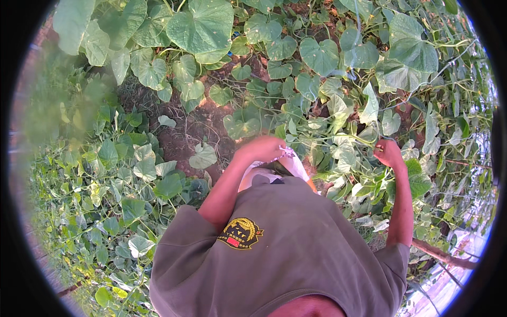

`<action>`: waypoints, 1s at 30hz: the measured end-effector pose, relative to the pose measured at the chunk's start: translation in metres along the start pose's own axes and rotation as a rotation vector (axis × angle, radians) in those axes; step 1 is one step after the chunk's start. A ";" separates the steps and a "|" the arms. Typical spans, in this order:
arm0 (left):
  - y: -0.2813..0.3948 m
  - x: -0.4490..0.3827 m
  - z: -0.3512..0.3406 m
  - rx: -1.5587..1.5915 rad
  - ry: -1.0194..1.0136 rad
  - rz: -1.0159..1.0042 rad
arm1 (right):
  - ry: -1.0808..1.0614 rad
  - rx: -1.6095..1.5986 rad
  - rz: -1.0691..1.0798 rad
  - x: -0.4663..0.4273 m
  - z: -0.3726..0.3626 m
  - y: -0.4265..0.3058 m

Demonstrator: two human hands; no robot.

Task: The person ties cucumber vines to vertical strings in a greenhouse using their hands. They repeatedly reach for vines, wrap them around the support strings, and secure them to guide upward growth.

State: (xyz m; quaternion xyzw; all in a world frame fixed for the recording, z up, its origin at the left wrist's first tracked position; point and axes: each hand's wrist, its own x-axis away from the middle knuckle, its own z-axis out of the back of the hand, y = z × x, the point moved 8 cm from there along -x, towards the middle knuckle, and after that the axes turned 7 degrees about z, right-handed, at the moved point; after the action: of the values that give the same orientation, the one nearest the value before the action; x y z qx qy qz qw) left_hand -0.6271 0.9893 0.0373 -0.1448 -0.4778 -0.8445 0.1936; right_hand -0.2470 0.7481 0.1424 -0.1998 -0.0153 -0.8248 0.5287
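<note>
My left hand (pixel 263 148) is closed on the gathered rim of a white plastic bag (pixel 296 168). The bag hangs open in front of my waist and shows orange patches low on its side. Farther right, my right hand (pixel 389 153) has its fingers curled among the vines. A thin green vine stem (pixel 358 139) runs up to its fingertips; whether they pinch it is too small to tell. A pale, drooping leaf (pixel 370 105) hangs just above that hand, and a bright green leaf (pixel 418 179) sits behind its wrist.
Broad-leaved climbing vines surround me, with a large leaf (pixel 200 25) near the top. Bare brown soil (pixel 178 134) shows ahead to the left. Thin netting string (pixel 431 81) crosses the vines at upper right. A wooden pole (pixel 443 255) slants beside my right arm.
</note>
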 end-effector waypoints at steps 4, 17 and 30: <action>0.039 -0.018 -0.049 0.051 -0.047 -0.090 | -0.124 -0.256 -0.067 0.026 -0.011 0.042; 0.315 -0.155 -0.162 0.681 -0.112 -0.331 | -0.241 0.023 0.183 0.064 -0.130 0.075; 0.340 -0.309 -0.347 -0.497 -0.345 -0.034 | 0.003 0.147 0.161 0.089 -0.146 0.008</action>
State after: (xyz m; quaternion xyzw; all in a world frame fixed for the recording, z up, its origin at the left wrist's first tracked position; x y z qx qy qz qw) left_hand -0.2168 0.5886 -0.0141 -0.3213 -0.2845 -0.9016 0.0541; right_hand -0.3180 0.6332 0.0376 -0.1600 -0.0589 -0.7765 0.6066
